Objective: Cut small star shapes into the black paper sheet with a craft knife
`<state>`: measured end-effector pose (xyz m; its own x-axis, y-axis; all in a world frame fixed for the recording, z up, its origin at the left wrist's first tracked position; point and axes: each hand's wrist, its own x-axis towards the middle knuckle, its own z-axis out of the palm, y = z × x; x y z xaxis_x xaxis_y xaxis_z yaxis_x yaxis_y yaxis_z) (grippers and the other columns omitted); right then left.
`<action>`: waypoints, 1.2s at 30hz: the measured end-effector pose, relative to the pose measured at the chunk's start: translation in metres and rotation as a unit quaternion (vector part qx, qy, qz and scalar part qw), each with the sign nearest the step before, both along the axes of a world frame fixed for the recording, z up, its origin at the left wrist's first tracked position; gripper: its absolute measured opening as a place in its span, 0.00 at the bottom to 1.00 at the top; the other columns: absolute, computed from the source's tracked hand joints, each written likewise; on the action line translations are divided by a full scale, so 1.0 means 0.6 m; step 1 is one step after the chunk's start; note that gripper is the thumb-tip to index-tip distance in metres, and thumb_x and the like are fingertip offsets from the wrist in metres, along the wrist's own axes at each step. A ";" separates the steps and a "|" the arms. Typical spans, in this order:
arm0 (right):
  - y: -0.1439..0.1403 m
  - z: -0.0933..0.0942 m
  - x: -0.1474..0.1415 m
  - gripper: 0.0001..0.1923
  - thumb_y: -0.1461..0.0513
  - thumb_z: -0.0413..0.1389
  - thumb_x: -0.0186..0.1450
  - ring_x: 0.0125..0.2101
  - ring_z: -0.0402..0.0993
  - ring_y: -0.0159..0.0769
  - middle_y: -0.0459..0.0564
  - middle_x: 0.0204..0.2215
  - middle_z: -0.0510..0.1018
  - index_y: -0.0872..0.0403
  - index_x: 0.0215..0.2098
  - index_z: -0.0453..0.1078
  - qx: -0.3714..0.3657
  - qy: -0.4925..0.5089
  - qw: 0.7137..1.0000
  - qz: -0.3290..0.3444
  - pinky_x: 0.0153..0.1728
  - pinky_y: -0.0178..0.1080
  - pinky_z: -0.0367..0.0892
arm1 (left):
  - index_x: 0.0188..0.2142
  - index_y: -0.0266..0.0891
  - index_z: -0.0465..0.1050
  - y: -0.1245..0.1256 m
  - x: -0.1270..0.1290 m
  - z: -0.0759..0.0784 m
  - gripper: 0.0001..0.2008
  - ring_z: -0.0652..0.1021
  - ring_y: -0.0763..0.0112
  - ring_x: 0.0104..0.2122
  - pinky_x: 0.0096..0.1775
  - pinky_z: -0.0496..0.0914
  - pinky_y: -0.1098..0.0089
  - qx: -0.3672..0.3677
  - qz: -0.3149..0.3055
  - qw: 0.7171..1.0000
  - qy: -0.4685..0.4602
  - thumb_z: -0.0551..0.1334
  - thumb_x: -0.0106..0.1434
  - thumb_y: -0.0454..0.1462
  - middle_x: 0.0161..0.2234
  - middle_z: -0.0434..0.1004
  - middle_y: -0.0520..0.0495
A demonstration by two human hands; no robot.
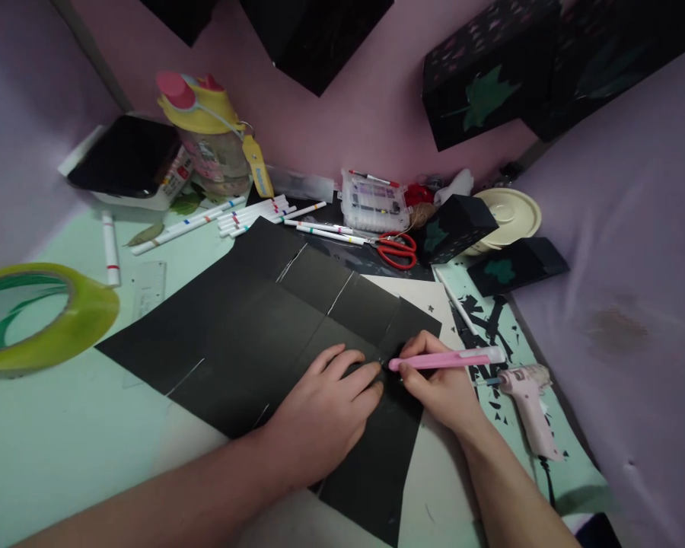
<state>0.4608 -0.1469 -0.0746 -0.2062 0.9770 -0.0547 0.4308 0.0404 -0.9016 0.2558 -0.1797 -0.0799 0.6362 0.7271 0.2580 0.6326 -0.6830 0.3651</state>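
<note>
A large sheet of black paper (251, 327) with white scored lines lies flat on the pale green table (51, 449). My left hand (325, 407) presses palm-down on the sheet near its right side, fingers spread. My right hand (439, 380) grips a pink craft knife (450, 359) like a pen. The knife's tip touches the paper just beyond my left fingertips.
A roll of green tape (34, 316) sits at the left. White markers (251, 215), a clear marker case (374, 202), red scissors (398, 250), a bottle (214, 137) and small black paper boxes (457, 226) line the back. A pink glue gun (528, 403) and black scraps lie at right.
</note>
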 end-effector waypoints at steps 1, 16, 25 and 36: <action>0.000 0.000 0.000 0.07 0.65 0.57 0.60 0.24 0.63 0.31 0.43 0.23 0.68 0.52 0.27 0.62 -0.001 -0.003 1.000 0.000 0.22 0.33 0.56 | 0.50 0.42 0.71 0.000 0.000 0.000 0.14 0.66 0.62 0.53 0.60 0.56 0.57 0.000 0.000 1.000 -0.001 0.57 0.65 0.35 0.51 0.72 0.50; 0.003 -0.004 0.003 0.08 0.64 0.56 0.61 0.25 0.65 0.32 0.44 0.25 0.69 0.51 0.27 0.61 0.009 -0.002 1.000 0.007 0.24 0.34 0.59 | 0.52 0.42 0.69 -0.001 0.000 -0.003 0.15 0.66 0.61 0.54 0.61 0.55 0.56 -0.025 -0.004 1.000 -0.002 0.56 0.66 0.35 0.54 0.70 0.51; 0.001 -0.002 0.004 0.07 0.64 0.56 0.62 0.26 0.64 0.32 0.44 0.26 0.69 0.51 0.28 0.62 0.010 -0.001 1.000 0.024 0.25 0.35 0.58 | 0.51 0.42 0.70 0.000 0.000 -0.003 0.14 0.66 0.62 0.54 0.61 0.55 0.55 -0.022 -0.002 1.000 -0.011 0.56 0.66 0.35 0.53 0.71 0.50; 0.002 -0.003 0.002 0.07 0.65 0.56 0.61 0.25 0.64 0.32 0.44 0.24 0.69 0.52 0.27 0.62 0.028 -0.001 1.000 -0.002 0.24 0.35 0.57 | 0.50 0.42 0.70 0.000 -0.001 -0.005 0.14 0.66 0.61 0.54 0.61 0.56 0.55 -0.018 -0.003 1.000 -0.009 0.57 0.65 0.34 0.53 0.71 0.51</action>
<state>0.4619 -0.1459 -0.0766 -0.2023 0.9793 -0.0001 0.4329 0.0893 -0.8970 0.2553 -0.1796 -0.0827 0.6365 0.7322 0.2425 0.6218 -0.6731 0.4003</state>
